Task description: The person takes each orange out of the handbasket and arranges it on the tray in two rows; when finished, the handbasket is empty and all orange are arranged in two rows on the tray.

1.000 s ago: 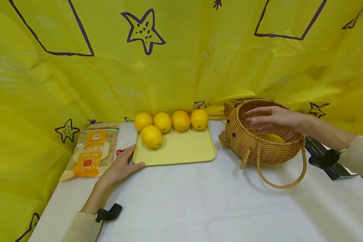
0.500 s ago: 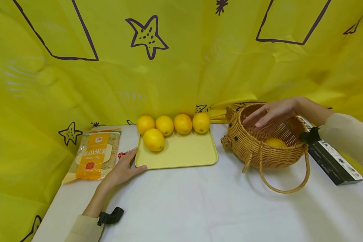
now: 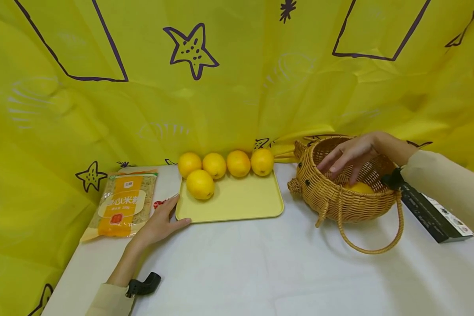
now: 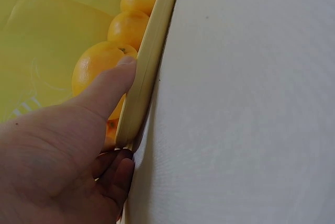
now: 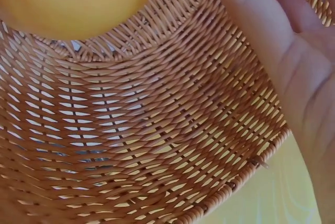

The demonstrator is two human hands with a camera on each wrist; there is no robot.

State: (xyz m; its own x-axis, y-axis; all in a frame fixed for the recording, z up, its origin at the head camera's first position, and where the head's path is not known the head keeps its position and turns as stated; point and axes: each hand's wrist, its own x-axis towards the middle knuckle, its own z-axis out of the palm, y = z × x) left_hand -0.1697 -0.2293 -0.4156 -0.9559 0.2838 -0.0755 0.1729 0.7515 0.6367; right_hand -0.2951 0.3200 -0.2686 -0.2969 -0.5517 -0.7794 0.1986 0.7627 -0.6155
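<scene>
- The right hand [image 3: 357, 153] has just dropped lower: half a second ago it was higher over the opening, and now its fingers are inside the wicker basket [image 3: 355, 208], bent downward and loosely apart.
- Just below that hand, in the basket, sits a single orange [image 3: 360, 188]. One digit comes right up to it, though I can't tell from here whether they touch; the right hand has no visible grip on anything.
- What this means, as I judge it: the work is at the basket now, and the right hand is within reach of that fruit without having hold of it.
- The left hand [image 3: 159, 224] has stayed where it was, spread wide round the near corner of the pale yellow tray [image 3: 241, 199], thumb along the front edge and the other fingers by the side. I'd call it steadying rather than lifting.
- Beyond the left hand, five oranges [image 3: 200, 184] rest on the tray: four in a back row, one in front, unmoved.
- Beside the left hand, on its outer side, lies a food packet [image 3: 122, 204] on the desk [image 3: 229, 272].
- Under the right forearm is a black box [image 3: 430, 215]; the basket's handle [image 3: 373, 251] hangs on the person's side of the right hand.
</scene>
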